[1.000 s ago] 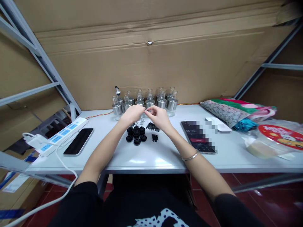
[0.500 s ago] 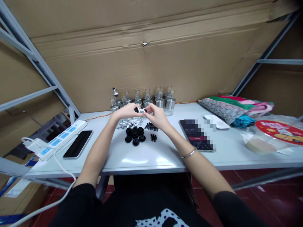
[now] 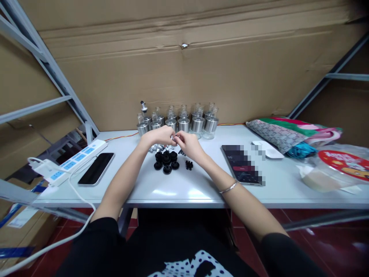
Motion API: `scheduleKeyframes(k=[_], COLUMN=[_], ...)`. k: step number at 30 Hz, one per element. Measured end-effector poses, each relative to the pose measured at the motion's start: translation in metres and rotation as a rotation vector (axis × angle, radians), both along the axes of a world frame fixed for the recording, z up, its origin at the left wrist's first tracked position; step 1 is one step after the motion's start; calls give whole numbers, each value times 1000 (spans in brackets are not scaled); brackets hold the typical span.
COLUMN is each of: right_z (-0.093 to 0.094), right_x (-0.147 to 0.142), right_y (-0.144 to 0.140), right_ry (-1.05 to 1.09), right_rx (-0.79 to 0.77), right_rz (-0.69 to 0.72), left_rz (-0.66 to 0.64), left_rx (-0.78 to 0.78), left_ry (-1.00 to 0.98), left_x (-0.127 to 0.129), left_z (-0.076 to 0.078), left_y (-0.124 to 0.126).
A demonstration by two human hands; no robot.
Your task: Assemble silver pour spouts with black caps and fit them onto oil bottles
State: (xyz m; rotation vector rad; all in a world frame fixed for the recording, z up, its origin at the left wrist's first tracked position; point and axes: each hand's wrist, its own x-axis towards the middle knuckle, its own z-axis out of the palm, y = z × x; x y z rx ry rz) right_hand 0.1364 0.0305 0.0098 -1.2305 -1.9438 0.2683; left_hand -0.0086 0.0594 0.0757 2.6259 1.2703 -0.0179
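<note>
My left hand (image 3: pixel 160 135) is closed around a small silver-and-black bottle pourer (image 3: pixel 173 138), which the fingers now mostly hide. Against it, the fingertips of my right hand (image 3: pixel 189 144) are pinched at the pourer's end. Below the hands lies a cluster of black round stoppers (image 3: pixel 166 161). Silver spout pieces (image 3: pixel 157 147) lie partly hidden under my left hand. Small black pieces (image 3: pixel 189 165) sit below my right hand, with thin black pieces (image 3: pixel 181 152) half covered by it. Behind, glass bottles with metal bands (image 3: pixel 183 124) stand in rows; one at the left carries a pourer (image 3: pixel 143 107).
At the left are a power strip (image 3: pixel 76 159) with a white cable and a dark phone (image 3: pixel 96 169). To the right lie another phone (image 3: pixel 240 163), a white object (image 3: pixel 268 150), a colourful bag (image 3: pixel 288 134) and a red-lidded tub (image 3: pixel 343 165). Cardboard (image 3: pixel 201 77) walls the back.
My hands have drawn closer together, and the pourer, plainly visible before, is now mostly hidden by the fingers. The camera view has shifted slightly.
</note>
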Motion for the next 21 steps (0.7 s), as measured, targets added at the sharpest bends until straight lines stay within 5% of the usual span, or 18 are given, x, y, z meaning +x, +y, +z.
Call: scheduleKeyframes(k=[2,13,21], right_z=[-1,-7,-1], right_x=[0,7,6], right_y=[0,11,9], right_ry=[2,-104,-69], right_rx=[12,6,-94], right_rz=[7,-110,-31], left_rz=[14,-114,-124], left_rx=[-50,243,359], left_ry=[-8,58,136], left_x=[2,16,18], left_z=[-1,-4,-2], left_y=[-1,-2,-8])
